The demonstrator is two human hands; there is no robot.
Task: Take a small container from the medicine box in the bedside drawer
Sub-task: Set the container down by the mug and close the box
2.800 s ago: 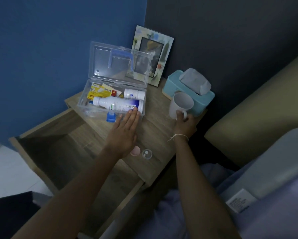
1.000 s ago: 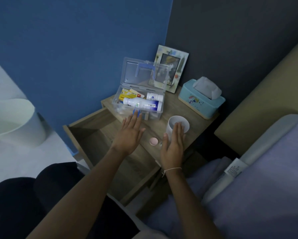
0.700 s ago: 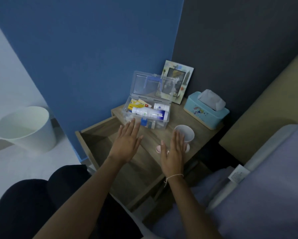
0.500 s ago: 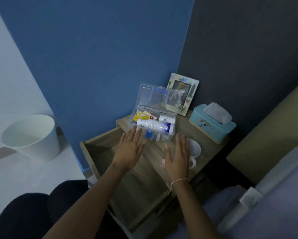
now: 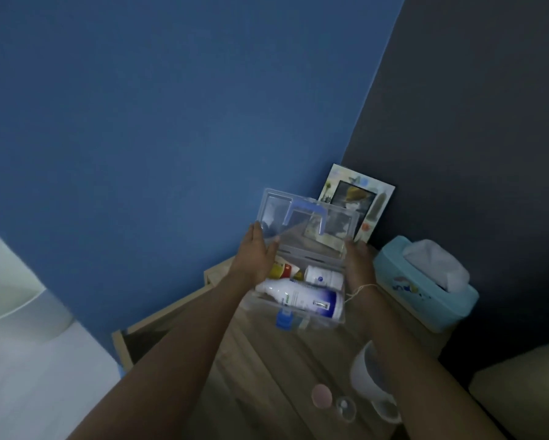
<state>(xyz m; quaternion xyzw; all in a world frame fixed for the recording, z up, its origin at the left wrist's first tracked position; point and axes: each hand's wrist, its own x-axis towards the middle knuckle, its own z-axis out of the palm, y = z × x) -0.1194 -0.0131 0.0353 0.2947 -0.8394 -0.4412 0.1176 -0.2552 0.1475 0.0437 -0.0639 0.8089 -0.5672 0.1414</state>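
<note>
The clear plastic medicine box [image 5: 311,323] stands open on the bedside table [image 5: 276,360], its lid [image 5: 308,222] with a blue handle raised. Inside lie a large white bottle [image 5: 298,298], a smaller white container [image 5: 324,276] and a yellow and red packet [image 5: 282,270]. My left hand [image 5: 255,257] grips the lid's left edge and my right hand [image 5: 357,263] holds the lid's right edge. A small pink cap [image 5: 321,396] and a tiny clear container [image 5: 345,407] rest on the table near its front edge.
A white mug [image 5: 370,377] stands by my right forearm. Behind the box leans a picture frame [image 5: 355,204]; a light blue tissue box [image 5: 425,287] sits at the right. The drawer [image 5: 146,328] below is pulled out. A white bin [image 5: 9,290] is at the left.
Both hands moved up from flat over the table to the two sides of the box lid. The view has come closer to the box.
</note>
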